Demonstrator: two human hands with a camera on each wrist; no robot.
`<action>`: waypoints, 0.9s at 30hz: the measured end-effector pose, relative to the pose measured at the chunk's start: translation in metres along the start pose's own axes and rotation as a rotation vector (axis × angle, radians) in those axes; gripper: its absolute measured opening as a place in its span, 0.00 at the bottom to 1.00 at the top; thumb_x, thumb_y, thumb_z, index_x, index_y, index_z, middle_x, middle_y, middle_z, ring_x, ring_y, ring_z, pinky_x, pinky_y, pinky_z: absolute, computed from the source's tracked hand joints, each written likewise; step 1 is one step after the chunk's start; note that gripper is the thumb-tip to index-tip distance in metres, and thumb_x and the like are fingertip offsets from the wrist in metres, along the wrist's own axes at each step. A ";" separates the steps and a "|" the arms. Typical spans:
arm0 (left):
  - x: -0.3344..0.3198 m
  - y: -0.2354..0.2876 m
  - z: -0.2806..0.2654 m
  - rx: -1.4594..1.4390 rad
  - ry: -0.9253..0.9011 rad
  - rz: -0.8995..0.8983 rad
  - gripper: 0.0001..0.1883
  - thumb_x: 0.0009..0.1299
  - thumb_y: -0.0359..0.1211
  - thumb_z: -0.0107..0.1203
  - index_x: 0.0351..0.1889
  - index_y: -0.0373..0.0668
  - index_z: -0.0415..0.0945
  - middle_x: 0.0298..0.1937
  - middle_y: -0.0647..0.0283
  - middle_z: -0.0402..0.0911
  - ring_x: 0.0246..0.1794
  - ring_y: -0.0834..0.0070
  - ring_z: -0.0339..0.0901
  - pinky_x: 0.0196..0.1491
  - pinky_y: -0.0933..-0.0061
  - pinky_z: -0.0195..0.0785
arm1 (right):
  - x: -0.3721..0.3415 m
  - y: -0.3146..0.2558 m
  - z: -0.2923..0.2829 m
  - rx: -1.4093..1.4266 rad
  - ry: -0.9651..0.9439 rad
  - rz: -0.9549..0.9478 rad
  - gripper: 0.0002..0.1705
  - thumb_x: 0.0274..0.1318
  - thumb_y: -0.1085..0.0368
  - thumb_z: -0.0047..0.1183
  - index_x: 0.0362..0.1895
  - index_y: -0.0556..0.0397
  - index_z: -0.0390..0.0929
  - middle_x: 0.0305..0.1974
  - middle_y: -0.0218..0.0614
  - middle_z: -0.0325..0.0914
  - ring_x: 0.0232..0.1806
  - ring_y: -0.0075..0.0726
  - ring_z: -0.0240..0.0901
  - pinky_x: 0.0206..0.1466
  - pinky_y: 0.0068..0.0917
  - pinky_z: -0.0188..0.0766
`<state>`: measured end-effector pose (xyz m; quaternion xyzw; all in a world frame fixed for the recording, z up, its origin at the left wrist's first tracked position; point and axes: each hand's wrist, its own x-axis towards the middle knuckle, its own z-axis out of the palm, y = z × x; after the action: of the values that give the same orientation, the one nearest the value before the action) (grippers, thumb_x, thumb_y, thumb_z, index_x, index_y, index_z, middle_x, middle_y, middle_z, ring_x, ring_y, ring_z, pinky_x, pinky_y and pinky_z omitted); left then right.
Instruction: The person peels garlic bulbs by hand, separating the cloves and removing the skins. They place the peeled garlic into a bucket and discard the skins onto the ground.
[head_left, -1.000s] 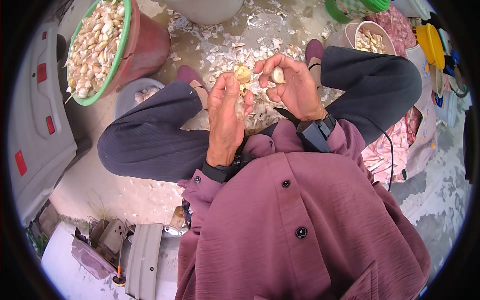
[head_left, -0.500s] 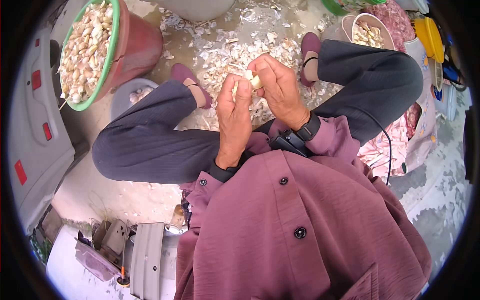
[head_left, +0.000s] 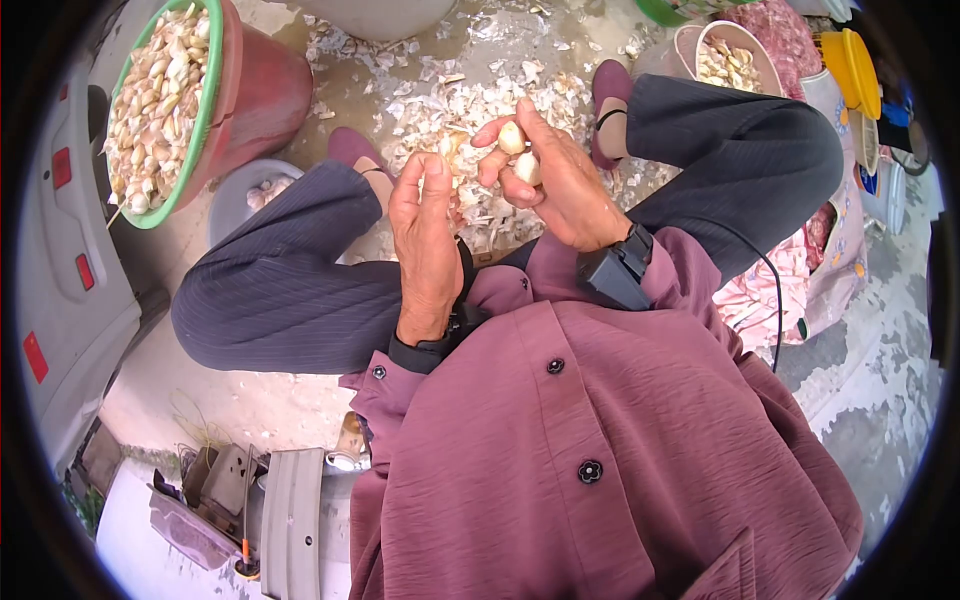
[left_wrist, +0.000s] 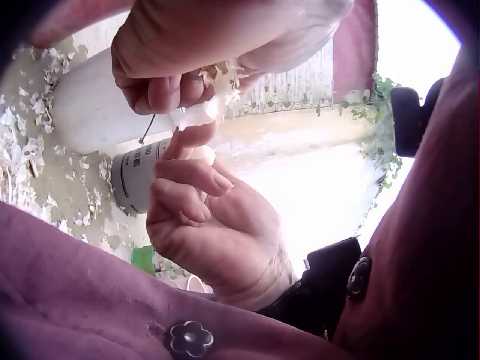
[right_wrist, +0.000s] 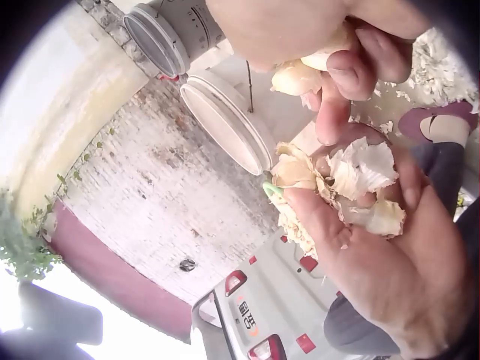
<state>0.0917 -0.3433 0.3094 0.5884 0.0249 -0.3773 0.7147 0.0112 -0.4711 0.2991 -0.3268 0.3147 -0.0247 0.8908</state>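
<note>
My left hand (head_left: 425, 240) pinches papery garlic skin (right_wrist: 364, 169) between thumb and fingers; the flakes show best in the right wrist view, spread across its fingers. Close beside it, my right hand (head_left: 572, 195) holds two pale garlic cloves, one clove (head_left: 511, 138) near the thumb and fingertips, the other clove (head_left: 527, 169) lower against the curled fingers. A small gap parts the hands in the head view. In the left wrist view the right hand's fingers curl around a clove (left_wrist: 202, 154), mostly hidden. Loose garlic skins (head_left: 480, 110) litter the floor beneath both hands.
A red bucket (head_left: 265, 90) with a green rim, heaped with garlic cloves, stands at left. Behind the left knee sits a grey basin (head_left: 228, 205) with some garlic. A pink bucket (head_left: 685, 52) of cloves is beyond the right knee, near a yellow tub (head_left: 850, 75).
The hands came together over the garlic, then moved apart. The right hand now holds two cloves where it held one; the left's yellowish garlic piece has given way to skin.
</note>
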 end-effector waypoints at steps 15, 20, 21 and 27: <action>0.003 0.000 0.003 0.097 -0.091 -0.105 0.12 0.76 0.41 0.49 0.39 0.42 0.73 0.38 0.69 0.76 0.25 0.89 0.60 0.27 0.85 0.53 | -0.025 -0.059 -0.068 0.420 0.063 -0.454 0.32 0.72 0.48 0.30 0.61 0.65 0.65 0.39 0.38 0.79 0.24 0.20 0.53 0.27 0.20 0.52; 0.007 -0.007 0.006 0.122 -0.217 -0.129 0.14 0.75 0.44 0.51 0.37 0.44 0.73 0.31 0.73 0.73 0.24 0.92 0.55 0.24 0.88 0.47 | -0.041 -0.066 -0.102 0.557 0.153 -0.589 0.33 0.73 0.45 0.30 0.58 0.65 0.67 0.25 0.28 0.66 0.21 0.20 0.50 0.25 0.19 0.50; 0.005 -0.008 0.012 0.157 -0.186 -0.121 0.15 0.75 0.45 0.51 0.36 0.43 0.73 0.26 0.76 0.68 0.23 0.92 0.54 0.24 0.88 0.44 | -0.038 -0.055 -0.109 0.497 0.134 -0.494 0.32 0.73 0.46 0.30 0.58 0.65 0.68 0.23 0.27 0.63 0.20 0.20 0.48 0.24 0.19 0.49; 0.003 -0.010 0.009 0.233 -0.301 -0.210 0.16 0.74 0.45 0.52 0.41 0.42 0.74 0.25 0.78 0.65 0.23 0.91 0.54 0.25 0.86 0.47 | -0.018 -0.009 -0.029 -0.792 0.052 -0.428 0.18 0.67 0.47 0.47 0.47 0.47 0.76 0.30 0.28 0.73 0.34 0.24 0.66 0.39 0.26 0.66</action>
<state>0.0841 -0.3525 0.3022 0.5983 -0.0648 -0.5334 0.5943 -0.0187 -0.4899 0.2968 -0.6995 0.2473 -0.0944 0.6638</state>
